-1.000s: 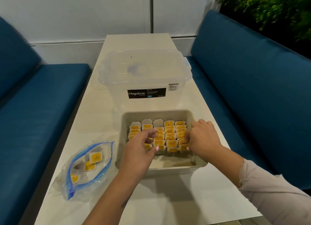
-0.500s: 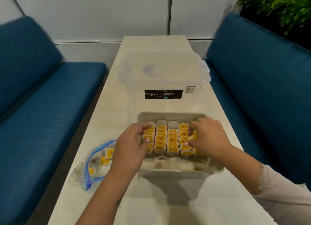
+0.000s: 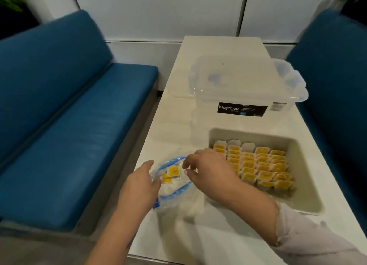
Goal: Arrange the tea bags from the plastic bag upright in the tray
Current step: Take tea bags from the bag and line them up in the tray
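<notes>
A clear plastic bag point(image 3: 178, 197) with a blue zip rim lies open on the table, left of the tray. Two yellow-labelled tea bags point(image 3: 173, 171) show inside it. My left hand point(image 3: 139, 187) touches the bag's left rim with its fingers fairly straight. My right hand point(image 3: 210, 171) hovers over the bag's mouth, thumb and forefinger apart and holding nothing. The beige tray point(image 3: 305, 165) holds several rows of upright tea bags point(image 3: 260, 165) filling its far part; its near strip is bare.
A clear lidded Megabox tub point(image 3: 246, 90) stands just behind the tray on the white table point(image 3: 198, 245). Blue benches point(image 3: 79, 135) run along both sides. The table's near edge is below my arms.
Both hands have left the tray and moved left to the plastic bag. The view has swung left, and the frame is blurred by motion.
</notes>
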Demonstrator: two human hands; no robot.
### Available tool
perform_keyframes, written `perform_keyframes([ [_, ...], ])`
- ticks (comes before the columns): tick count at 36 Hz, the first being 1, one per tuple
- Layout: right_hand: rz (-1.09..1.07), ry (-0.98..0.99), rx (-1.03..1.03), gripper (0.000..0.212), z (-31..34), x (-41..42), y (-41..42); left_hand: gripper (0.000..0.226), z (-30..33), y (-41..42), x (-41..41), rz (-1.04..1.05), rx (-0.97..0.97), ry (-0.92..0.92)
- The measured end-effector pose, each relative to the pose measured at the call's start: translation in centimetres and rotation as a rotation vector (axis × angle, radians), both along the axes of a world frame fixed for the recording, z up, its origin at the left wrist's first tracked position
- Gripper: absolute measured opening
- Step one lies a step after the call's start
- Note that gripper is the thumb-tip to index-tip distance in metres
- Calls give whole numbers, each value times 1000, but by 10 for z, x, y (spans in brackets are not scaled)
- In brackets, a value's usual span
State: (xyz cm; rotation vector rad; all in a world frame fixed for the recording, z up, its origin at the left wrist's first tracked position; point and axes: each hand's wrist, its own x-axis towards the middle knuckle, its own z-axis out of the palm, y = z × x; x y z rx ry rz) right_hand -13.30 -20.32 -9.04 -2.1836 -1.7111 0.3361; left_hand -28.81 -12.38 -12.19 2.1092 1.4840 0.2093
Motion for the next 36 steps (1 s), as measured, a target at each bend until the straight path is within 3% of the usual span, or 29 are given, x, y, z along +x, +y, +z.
perform_keyframes([
  [3,10,22,-81,30,-13,-17,12,37,-2,9,-4,-9,-18,-1],
  [10,174,-147,-261,36,-36,-44,36,21,1,17,-14,-91,60,-30],
  [16,121,-116,-561,38,-57,-55,66,32,2,20,-16,-135,21,-31],
  [22,71,-49,-541,27,-70,-62,73,39,2,24,-17,-158,-30,3],
  [27,39,-83,-808,50,-65,-65,94,40,4,27,-18,-175,-36,-3],
  [31,58,-154,-783,57,-64,-68,88,39,6,28,-16,-181,-28,9],
  [36,57,-133,-589,39,-66,-64,77,36,5,30,-17,-192,1,14],
])
